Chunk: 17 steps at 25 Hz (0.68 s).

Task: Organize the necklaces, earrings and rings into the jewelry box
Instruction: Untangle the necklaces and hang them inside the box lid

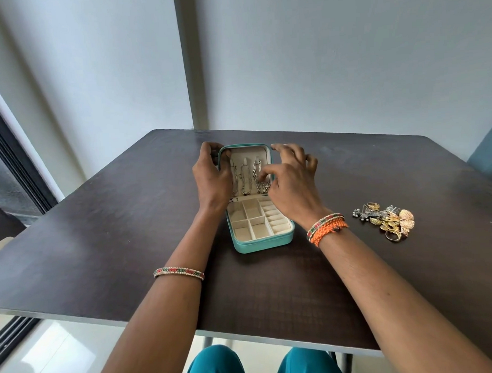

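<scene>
Necklaces [248,176] hung in box [262,238] lid; left hand [212,170] gripping lid, right hand [288,179] pinching chain; earrings and rings [387,220] still heaped on counter [102,247].

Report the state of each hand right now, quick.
Left hand: grips the left edge of the teal jewelry box's upright lid.
Right hand: pinches the rightmost silver chain necklace hanging inside it.
</scene>
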Motion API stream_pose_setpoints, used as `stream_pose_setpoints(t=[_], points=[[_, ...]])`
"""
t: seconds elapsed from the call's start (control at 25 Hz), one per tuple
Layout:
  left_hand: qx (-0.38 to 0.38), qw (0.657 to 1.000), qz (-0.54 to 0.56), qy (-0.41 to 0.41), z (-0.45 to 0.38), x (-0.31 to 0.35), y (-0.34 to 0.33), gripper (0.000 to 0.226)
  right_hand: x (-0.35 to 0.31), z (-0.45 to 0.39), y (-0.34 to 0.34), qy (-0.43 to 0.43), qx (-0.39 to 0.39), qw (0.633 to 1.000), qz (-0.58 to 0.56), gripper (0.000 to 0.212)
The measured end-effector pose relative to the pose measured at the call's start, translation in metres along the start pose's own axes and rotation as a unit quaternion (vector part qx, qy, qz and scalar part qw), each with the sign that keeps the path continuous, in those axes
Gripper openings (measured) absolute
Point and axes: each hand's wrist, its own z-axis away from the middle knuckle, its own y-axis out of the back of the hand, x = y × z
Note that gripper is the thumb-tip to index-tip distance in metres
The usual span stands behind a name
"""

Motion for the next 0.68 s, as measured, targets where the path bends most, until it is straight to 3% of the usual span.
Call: stream_pose_setpoints(t=[0.56,0.68], points=[[-0.002,1.0,-0.005,0.015,-0.0018,-0.0041,-0.0004,0.008,0.0002,-0.0001,-0.0011,0.001,-0.074,0.996,0.048,0.026],[-0.011,0.998,-0.016,0.063,-0.003,-0.0094,-0.0002,0.008,0.0035,-0.0006,-0.0036,0.007,-0.039,0.999,0.013,0.029]])
